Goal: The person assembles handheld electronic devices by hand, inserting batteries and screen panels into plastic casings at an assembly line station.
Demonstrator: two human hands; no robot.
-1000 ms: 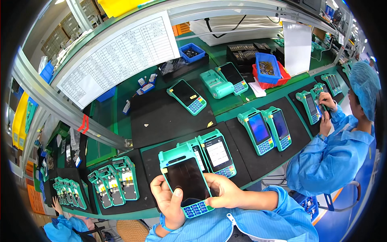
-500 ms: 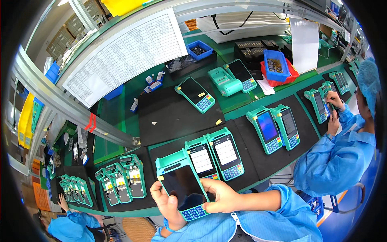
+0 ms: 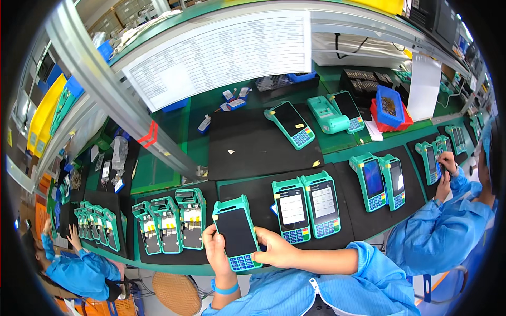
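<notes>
Between my two hands is a teal payment terminal [image 3: 235, 234] with a dark screen and a blue keypad, held above the bench's front edge. My left hand [image 3: 217, 254] grips its left side, and a blue band circles that wrist. My right hand [image 3: 275, 249] holds the lower right side, thumb near the keypad. To the right, a terminal with a lit white screen [image 3: 292, 209] stands beside a second lit terminal [image 3: 322, 206]. On the left mat lie three opened terminals, among them an opened terminal [image 3: 190, 217] showing its inside.
A metal post [image 3: 118, 89] rises at the left, near a printed sheet [image 3: 221, 52]. Several more terminals lie left and right, one dark-screened terminal [image 3: 291, 125] behind. A blue bin [image 3: 390, 104] sits in a red one. A co-worker's sleeve [image 3: 427, 226] is at right; another person [image 3: 81, 268] at left.
The view has turned left, so the bench appears farther right. The held terminal now sits left of the two lit terminals instead of overlapping one. Both hands keep their hold.
</notes>
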